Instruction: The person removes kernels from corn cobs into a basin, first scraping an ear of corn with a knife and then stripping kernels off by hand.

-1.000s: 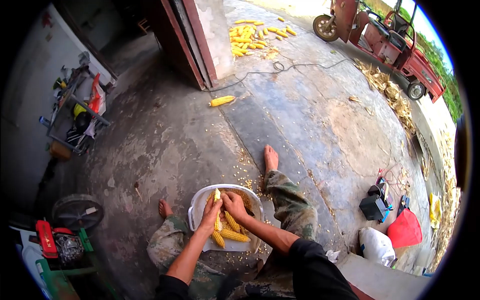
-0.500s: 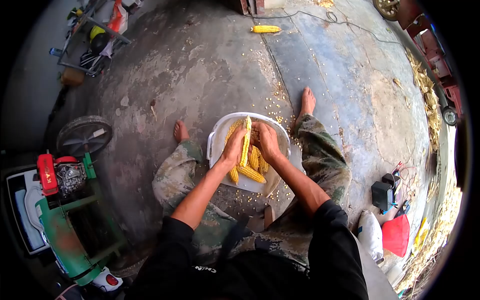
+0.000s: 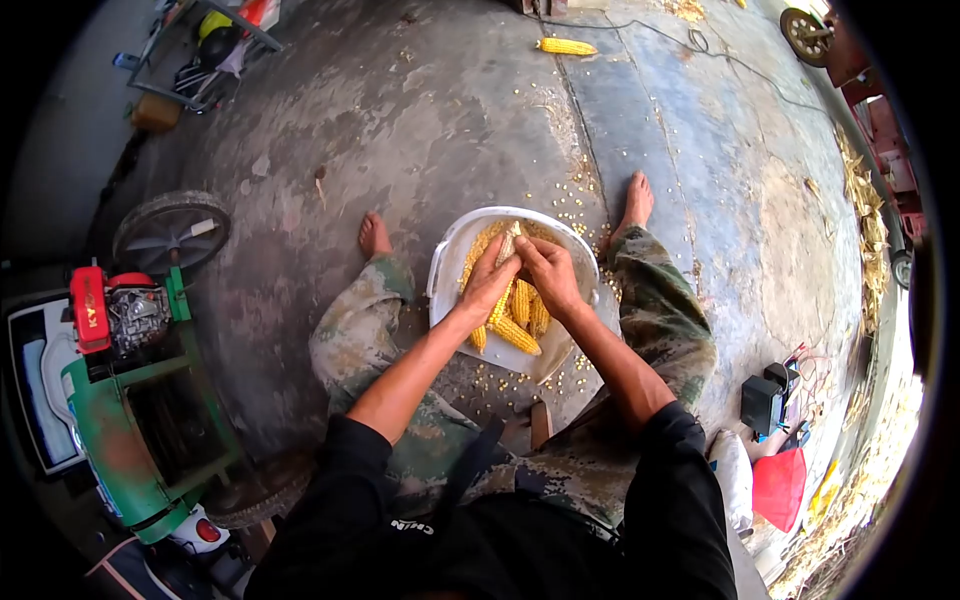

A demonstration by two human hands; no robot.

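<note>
Between my legs stands a white tub (image 3: 437, 275) holding several yellow corn cobs (image 3: 514, 336) and loose kernels. My left hand (image 3: 486, 283) is wrapped round one corn cob (image 3: 511, 235), which slants upward over the tub. Against the cob's upper part presses my right hand (image 3: 553, 277), its thumb and fingers closed on it. Pale, bare-looking core shows along the side of this cob. Part of the cob is hidden by the fingers.
Kernels (image 3: 573, 200) lie scattered around the tub. One whole corn cob (image 3: 567, 46) rests on the floor ahead. A green machine with a red engine (image 3: 92, 310) stands left; at right are a black box (image 3: 762, 402), a white sack (image 3: 731, 468) and a red bag (image 3: 779, 488).
The held cob has turned and now shows its pale side. My right hand has come closer to my left and grips the cob's upper part. The view has shifted slightly.
</note>
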